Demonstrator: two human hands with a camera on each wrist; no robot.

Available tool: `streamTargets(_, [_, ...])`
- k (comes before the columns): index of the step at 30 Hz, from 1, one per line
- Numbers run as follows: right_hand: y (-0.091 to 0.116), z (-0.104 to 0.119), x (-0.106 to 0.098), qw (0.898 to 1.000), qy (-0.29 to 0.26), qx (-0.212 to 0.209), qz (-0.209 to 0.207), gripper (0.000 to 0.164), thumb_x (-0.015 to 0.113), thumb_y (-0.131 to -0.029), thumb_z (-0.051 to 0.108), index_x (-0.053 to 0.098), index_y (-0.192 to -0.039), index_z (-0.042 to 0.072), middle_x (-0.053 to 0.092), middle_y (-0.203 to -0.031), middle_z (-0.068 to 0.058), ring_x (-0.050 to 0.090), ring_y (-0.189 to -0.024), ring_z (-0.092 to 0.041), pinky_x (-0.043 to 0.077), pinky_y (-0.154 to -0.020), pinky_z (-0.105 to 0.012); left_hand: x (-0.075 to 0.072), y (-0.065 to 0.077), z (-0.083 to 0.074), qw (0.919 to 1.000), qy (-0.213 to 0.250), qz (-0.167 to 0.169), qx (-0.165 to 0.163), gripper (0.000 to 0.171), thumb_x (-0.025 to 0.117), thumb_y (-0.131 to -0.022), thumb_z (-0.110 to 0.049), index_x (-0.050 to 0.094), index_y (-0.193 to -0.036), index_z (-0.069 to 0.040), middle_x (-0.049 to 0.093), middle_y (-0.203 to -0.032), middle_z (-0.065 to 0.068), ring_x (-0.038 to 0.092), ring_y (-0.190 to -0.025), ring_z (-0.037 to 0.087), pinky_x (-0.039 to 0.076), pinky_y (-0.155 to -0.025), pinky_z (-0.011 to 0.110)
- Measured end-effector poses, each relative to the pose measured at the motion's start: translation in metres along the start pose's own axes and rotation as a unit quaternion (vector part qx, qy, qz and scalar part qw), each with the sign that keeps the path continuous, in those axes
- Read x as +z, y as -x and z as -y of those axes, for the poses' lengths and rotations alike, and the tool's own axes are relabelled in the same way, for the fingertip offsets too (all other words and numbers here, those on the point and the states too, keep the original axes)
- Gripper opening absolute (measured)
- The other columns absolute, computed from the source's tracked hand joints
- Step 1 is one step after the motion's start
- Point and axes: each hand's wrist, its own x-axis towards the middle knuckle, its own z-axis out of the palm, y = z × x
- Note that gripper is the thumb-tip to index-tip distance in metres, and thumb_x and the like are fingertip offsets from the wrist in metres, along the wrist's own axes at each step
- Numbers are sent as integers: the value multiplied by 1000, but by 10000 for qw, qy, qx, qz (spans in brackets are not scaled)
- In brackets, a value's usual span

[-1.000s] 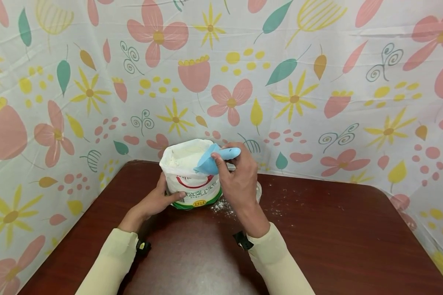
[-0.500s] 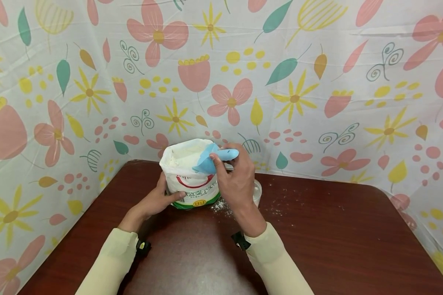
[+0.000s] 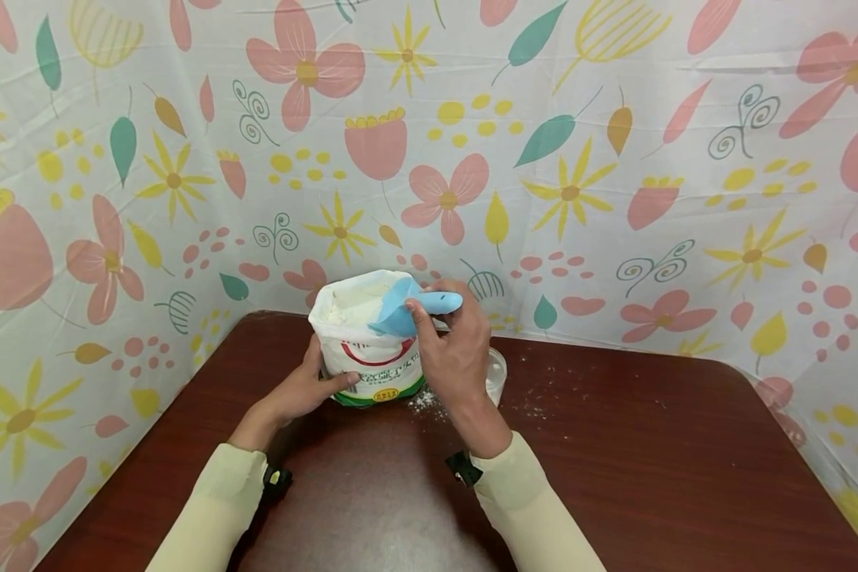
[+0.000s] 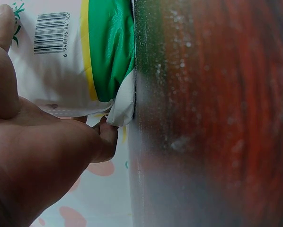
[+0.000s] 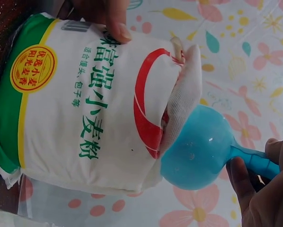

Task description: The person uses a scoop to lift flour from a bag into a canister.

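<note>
An opened white flour bag [image 3: 379, 361] with a green bottom stands upright on the table, its rim folded outward and white flour [image 3: 357, 306] showing inside. My left hand [image 3: 296, 391] holds the bag's left side, thumb on the front; in the left wrist view its other fingers go behind the bag near the bottom corner. With thumb and fingers, my right hand [image 3: 457, 349] grips the handle of a blue scoop [image 5: 198, 149]. The scoop's bowl rests at the bag's right rim, tilted into the mouth; its front edge is over the flour.
Behind my right wrist stands a clear container [image 3: 496, 373], partly hidden, with something white in it. Spilled flour [image 3: 429, 401] dusts the brown table [image 3: 651, 461] beside the bag and farther right. A flowered curtain [image 3: 443, 119] hangs close behind the bag.
My right hand and the scoop have shifted slightly left and tipped a little more toward the bag's mouth. More of the clear container shows. The left hand and bag have stayed put.
</note>
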Motion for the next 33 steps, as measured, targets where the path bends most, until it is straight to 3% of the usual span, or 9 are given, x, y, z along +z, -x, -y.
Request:
streamTargets(8, [2, -2, 4, 9998, -178, 58, -38, 28, 81, -97, 17, 64, -111, -1, 71, -108, -16, 77, -98, -23, 64, -76, -41, 0, -1, 1, 10000, -4, -22, -29, 101, 76, -100, -30, -2, -163, -31, 18, -165, 8, 18, -154, 35, 17, -123, 69])
streamTargets(19, [3, -4, 6, 9994, -283, 186, 5, 25, 80, -98, 17, 65, -112, 2, 73, -107, -11, 76, -98, -19, 62, -71, -36, 0, -1, 3, 10000, -23, -33, -31, 99, 76, -101, -31, -1, -163, -32, 17, -165, 6, 17, -154, 34, 17, -123, 69])
streamTargets(27, [5, -6, 11, 9988, -440, 201, -9, 27, 81, -97, 16, 65, -111, -2, 71, -102, -11, 76, -97, -20, 62, -82, -40, 0, -1, 3, 9999, -18, -55, -92, 100, 76, -100, -33, -1, -163, -33, 18, -165, 7, 17, -154, 35, 17, -123, 70])
streamTargets(33, [6, -8, 13, 9979, -525, 370, -64, 30, 80, -97, 17, 65, -113, -3, 72, -104, -9, 76, -96, -18, 60, -73, -37, 0, -2, 4, 10000, 12, -38, -58, 100, 76, -100, -32, -1, -163, -33, 18, -165, 6, 16, -155, 35, 16, -123, 70])
